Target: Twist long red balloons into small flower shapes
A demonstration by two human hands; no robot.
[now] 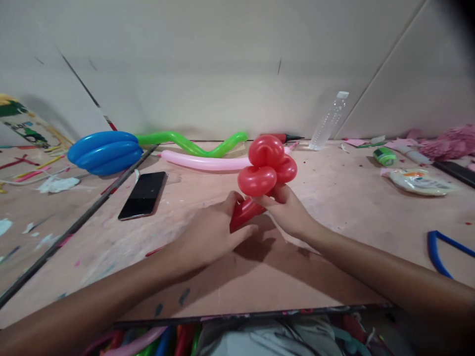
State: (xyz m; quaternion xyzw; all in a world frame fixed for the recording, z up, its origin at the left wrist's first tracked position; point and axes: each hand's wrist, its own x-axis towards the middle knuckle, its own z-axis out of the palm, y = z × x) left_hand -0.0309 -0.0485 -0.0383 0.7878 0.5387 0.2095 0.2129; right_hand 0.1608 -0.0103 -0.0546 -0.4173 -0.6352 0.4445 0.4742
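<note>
1. Pale wall panels (208, 64) stand behind a pinkish, paint-marked tabletop (334, 198), with a dark seam crossing its left part.
2. Both hands hold the red balloon (265, 153) above the front middle of the tabletop, its rounded loops uppermost and a straighter section angling down to the left.
3. Fingers of the left hand (210, 230) are curled around that lower section, the thumb stretched along its near side.
4. Fingers of the right hand (289, 210) are closed on it just under the loops, pinching where they meet the lower section.
5. Behind the hands lies a pink balloon (204, 161); beyond it, a wavy green balloon (181, 143) reaches left to a blue balloon bundle (106, 154).
6. Left of the hands, a dark-screened phone (144, 195) lies flat.
7. Toward the right, a clear bottle (328, 123) leans near the wall; farther right are a green roll (385, 156), a whitish packet (419, 182) and, nearer, a bent blue strip (436, 252).
</note>
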